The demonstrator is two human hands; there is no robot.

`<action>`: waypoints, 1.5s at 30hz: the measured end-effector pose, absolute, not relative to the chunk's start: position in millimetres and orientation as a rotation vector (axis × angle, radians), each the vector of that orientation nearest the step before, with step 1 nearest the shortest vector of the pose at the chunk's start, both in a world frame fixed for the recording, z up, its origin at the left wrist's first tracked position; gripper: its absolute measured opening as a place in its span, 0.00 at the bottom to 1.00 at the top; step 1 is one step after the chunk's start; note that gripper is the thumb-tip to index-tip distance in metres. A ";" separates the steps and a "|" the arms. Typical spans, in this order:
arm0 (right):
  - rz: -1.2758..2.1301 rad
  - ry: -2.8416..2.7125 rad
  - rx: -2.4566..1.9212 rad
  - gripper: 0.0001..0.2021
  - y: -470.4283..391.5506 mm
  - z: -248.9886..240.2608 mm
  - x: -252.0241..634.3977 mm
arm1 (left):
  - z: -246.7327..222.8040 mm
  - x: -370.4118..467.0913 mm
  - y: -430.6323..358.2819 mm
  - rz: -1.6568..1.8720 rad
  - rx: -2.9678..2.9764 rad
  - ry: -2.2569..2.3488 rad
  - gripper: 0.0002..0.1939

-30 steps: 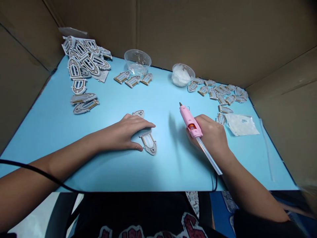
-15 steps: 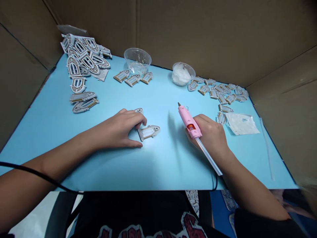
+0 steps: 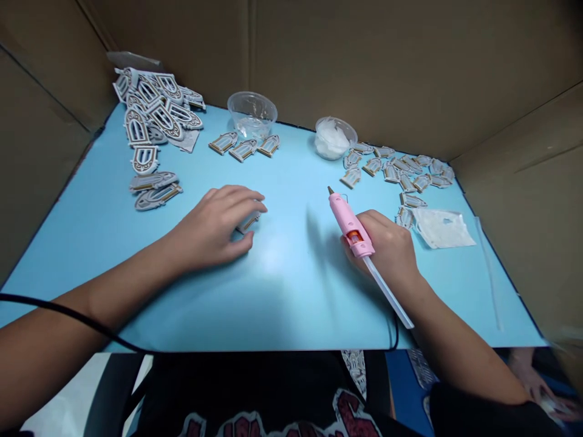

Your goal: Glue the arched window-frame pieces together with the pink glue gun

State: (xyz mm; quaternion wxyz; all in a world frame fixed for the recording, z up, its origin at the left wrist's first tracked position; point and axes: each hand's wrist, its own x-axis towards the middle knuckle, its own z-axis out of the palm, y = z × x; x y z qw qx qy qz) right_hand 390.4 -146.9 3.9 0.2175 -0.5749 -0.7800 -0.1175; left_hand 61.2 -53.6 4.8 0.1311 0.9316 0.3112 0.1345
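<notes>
My left hand (image 3: pixel 223 224) hovers low over the blue table, fingers curved and thumb apart. Between its thumb and index finger, partly covered, lies a small white arched window piece (image 3: pixel 249 223) with gold-brown trim; I cannot tell if the fingers touch it. In my right hand (image 3: pixel 387 243) is a pink glue gun (image 3: pixel 350 224), its nozzle pointing away from me. A clear glue stick (image 3: pixel 387 291) sticks out of its back end. One window piece (image 3: pixel 350 177) lies beyond the nozzle, near the right-hand group.
Arched pieces (image 3: pixel 150 103) are heaped at the back left, with three more (image 3: pixel 243 150) before a clear tub (image 3: pixel 252 112). Another tub (image 3: pixel 334 136) holds white material. Several pieces (image 3: pixel 410 170) spread rightward, near a white sheet (image 3: pixel 444 229). A black cable (image 3: pixel 68 312) crosses my left forearm.
The window piece in front of my left hand is gone from there; one now lies near the right-hand group. My left hand has drawn back slightly. The glue gun stays nearly in place.
</notes>
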 end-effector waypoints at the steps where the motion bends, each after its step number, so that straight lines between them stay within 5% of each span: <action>1: -0.323 -2.169 -1.587 0.07 -146.8 3.1 390.6 | 5.3 56.7 -47.5 0.366 2.684 0.936 0.28; 4: -0.305 -2.186 -1.601 0.06 -146.7 0.6 390.9 | 2.7 47.9 -31.0 0.213 2.567 0.883 0.34; 10: -0.211 -2.271 -1.484 0.07 -149.1 -0.1 384.0 | -5.9 62.5 -35.9 0.261 2.450 0.832 0.21; 17: -0.166 -2.479 -1.182 0.10 -152.6 -1.3 368.2 | -12.6 69.2 -48.9 0.321 2.444 0.789 0.38; 45: -0.294 -2.559 -1.121 0.17 -164.4 -0.3 353.2 | -20.8 75.9 -68.2 0.753 2.602 0.601 0.35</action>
